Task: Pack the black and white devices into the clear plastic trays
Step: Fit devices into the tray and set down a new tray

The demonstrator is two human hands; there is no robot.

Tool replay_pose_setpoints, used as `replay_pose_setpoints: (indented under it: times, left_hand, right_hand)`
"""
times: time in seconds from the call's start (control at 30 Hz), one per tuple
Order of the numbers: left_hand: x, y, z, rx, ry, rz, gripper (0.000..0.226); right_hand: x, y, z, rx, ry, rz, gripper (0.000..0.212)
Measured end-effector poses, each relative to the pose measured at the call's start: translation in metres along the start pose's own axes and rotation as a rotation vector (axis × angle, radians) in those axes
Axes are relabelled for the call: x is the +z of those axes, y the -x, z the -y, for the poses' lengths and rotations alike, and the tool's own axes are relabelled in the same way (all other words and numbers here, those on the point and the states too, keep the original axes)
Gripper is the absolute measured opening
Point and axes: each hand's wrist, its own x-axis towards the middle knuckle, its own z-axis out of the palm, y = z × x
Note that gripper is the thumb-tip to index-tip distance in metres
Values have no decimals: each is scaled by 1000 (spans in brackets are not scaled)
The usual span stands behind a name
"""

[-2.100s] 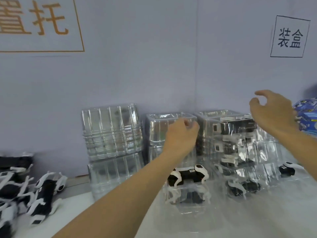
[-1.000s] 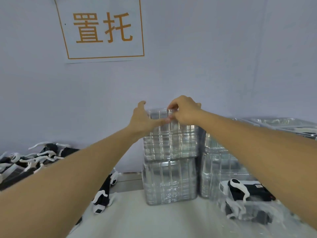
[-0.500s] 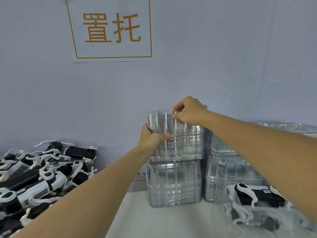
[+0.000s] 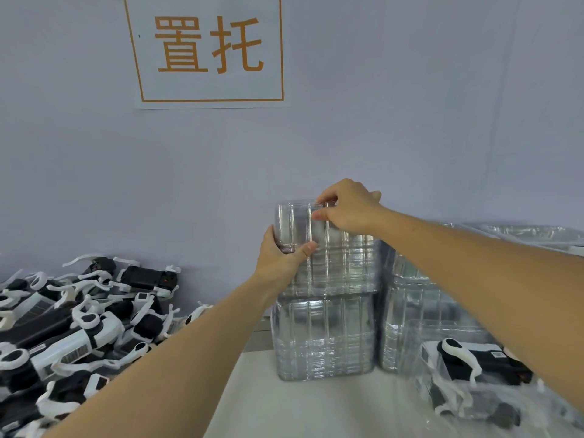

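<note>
Both hands (image 4: 316, 235) grip stacked clear trays (image 4: 328, 267)

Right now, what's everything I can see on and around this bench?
Wall sign: one, white with orange characters and border, on the wall, top centre.
Stacks of clear plastic trays: at least two, transparent, against the wall; more trays far right.
Loose devices: a pile, too tangled to count, black and white, left.
Packed device: one clearly seen, black and white, in a clear tray, lower right.
Bench: white surface.
Left hand: grips the top stack's left edge.
Right hand: pinches the top tray's rim.
</note>
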Motion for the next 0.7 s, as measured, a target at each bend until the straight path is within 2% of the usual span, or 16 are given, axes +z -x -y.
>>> replay_pose_setpoints:
  times: [0.27, 0.4, 0.57, 0.63, 0.7]
  left_hand:
    - [-1, 0, 1, -20, -4, -10, 39]
    - [2, 0, 2, -69, -19, -33, 51]
    - [6, -2, 1, -113, -30, -76, 51]
    - [6, -3, 3, -118, -39, -84, 50]
    - [5, -1, 5, -121, -49, -93, 50]
  right_hand:
    - [-5, 1, 6, 48, -78, 11, 11]
    - [-5, -1, 6, 60, -95, 10, 14]
    - [-6, -2, 9, 82, -104, 19, 18]
    - [-9, -5, 10, 93, -166, -34, 21]
    - [-19, -8, 12, 84, -311, -159, 24]
